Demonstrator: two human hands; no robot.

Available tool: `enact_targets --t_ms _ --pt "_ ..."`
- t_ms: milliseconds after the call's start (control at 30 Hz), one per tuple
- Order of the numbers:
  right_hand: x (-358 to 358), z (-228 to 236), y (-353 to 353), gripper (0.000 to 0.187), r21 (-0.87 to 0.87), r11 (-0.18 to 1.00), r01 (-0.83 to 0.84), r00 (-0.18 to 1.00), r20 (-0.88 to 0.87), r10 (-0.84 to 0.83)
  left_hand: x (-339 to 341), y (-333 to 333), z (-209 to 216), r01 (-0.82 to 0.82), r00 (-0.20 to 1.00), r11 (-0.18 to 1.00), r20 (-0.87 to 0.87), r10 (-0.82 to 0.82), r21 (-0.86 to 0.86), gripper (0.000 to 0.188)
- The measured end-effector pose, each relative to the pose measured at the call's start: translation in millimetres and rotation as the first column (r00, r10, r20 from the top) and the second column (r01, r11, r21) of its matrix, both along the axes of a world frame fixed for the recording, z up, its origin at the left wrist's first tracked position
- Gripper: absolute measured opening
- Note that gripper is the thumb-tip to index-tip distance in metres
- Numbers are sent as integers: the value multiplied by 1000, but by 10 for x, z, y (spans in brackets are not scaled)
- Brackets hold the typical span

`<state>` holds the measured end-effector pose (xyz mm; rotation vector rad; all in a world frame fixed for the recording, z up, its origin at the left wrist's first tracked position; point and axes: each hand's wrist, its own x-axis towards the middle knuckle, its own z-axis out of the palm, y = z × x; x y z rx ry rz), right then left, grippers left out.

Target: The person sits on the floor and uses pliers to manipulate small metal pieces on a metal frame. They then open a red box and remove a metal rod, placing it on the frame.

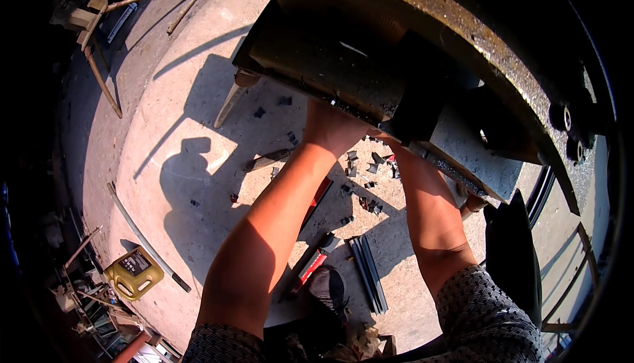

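Both my arms reach forward beneath a heavy, dark metal machine (323,66). My left hand (335,127) shows only at the wrist and back; its fingers are hidden under the machine's lower edge. Of my right hand (388,140) just a sliver by the wrist is visible, close to the left one, with the rest covered by the machine's grey metal block (472,148). Whether either hand holds anything cannot be seen. On the concrete below my hands lie several small dark cut pieces (371,206).
Between my arms, dark bars (368,274) lie beside a red-and-black strip (309,272) near my shoe (328,288). A yellow-green jerrycan (134,273) and a thin curved rod (142,237) are at left. A rusty metal stand (92,23) occupies the far left.
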<state>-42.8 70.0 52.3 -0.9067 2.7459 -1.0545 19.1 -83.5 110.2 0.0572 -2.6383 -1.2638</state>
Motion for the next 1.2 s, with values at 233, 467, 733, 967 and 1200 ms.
enact_targets --t_ms 233,467,733,967,1200 --pt "-16 -31 -50 42 1 1000 27 1000 1 -27 -63 -60 23 110 977 965 -150 -149 -240 63" --pt "-22 -20 -152 42 -17 1000 23 1000 4 -23 -120 -216 -177 132 983 908 -66 -172 -399 66" --pt "-46 -32 -136 41 -12 999 34 999 7 -34 -66 -66 -43 46 998 999 -51 -47 -21 62" --pt "-62 -46 -204 41 -23 998 56 998 13 -55 36 178 -99 -321 944 936 -31 329 145 72" --pt "-10 -59 -174 40 -27 997 69 997 38 -68 -33 129 -94 -190 981 958 8 193 214 72"
